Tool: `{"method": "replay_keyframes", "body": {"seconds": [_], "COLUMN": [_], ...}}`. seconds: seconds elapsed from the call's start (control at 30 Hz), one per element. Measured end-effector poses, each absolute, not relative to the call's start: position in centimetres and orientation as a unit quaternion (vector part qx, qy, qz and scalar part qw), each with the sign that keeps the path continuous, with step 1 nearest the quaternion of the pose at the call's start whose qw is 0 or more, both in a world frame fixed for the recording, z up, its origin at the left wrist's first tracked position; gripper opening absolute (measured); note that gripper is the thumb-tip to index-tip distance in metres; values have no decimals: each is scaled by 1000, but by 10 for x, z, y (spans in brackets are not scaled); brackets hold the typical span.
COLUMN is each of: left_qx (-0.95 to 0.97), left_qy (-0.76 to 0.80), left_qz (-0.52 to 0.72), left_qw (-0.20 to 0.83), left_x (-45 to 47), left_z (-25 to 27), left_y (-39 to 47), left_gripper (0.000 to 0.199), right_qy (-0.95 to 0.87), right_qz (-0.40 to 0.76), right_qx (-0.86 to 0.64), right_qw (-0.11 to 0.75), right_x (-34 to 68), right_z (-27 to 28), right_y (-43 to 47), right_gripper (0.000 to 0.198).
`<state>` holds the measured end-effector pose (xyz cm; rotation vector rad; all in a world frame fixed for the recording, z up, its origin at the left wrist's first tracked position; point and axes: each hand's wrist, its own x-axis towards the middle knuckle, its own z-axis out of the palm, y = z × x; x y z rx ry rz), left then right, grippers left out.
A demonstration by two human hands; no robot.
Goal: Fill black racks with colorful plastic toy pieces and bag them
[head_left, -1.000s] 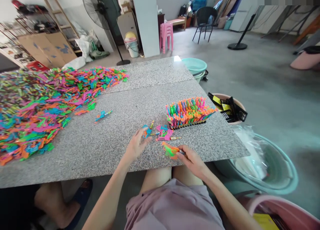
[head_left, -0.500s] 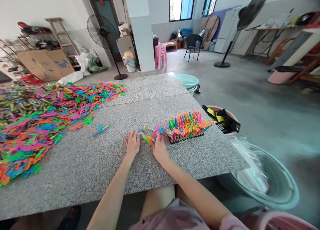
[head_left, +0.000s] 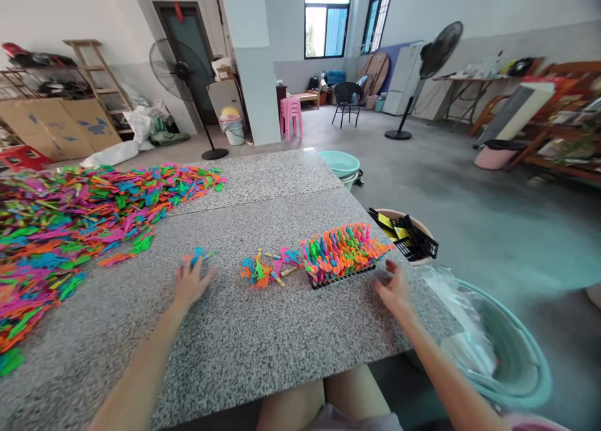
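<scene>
Looks like pick-up, with left hand point(head_left: 191, 283) spread, seemingly empty, by blue toy point(head_left: 198, 253) and right hand point(head_left: 395, 291) half-open, empty, near rack point(head_left: 345, 277). Calls next for fingertip pinch.

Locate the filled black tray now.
In the head view, the tray stands right of centre on the table, between the small pile and right hand.

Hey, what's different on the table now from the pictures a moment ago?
The right hand has let go of the orange-and-green toy, which now lies in the small cluster, and has moved right, beside the black tray. The left hand has moved left to the separate blue toy. The packed tray and big heap look unchanged.
</scene>
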<state>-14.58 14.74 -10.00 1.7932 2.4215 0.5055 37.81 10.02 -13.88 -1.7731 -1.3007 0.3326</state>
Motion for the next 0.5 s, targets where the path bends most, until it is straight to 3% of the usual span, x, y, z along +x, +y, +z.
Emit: {"method": "replay_keyframes", "body": {"seconds": [0.07, 0.23, 0.5], "left_qx": [621, 680, 664], "left_qy": [766, 709, 699], "left_qz": [148, 159, 233], "left_qw": [68, 94, 122], "left_x": [-108, -24, 17], "left_z": [-112, -133, -120], "left_y": [141, 128, 173], "left_gripper": [84, 118, 110], "right_qy": [-556, -619, -652], "right_qz": [198, 274, 257], "right_qx": [-693, -638, -618], "right_qw": [415, 367, 356], "right_x": [383, 386, 399], "right_z": [-135, -132, -132], "right_y": [128, 146, 84], "right_gripper": [51, 26, 29]}}
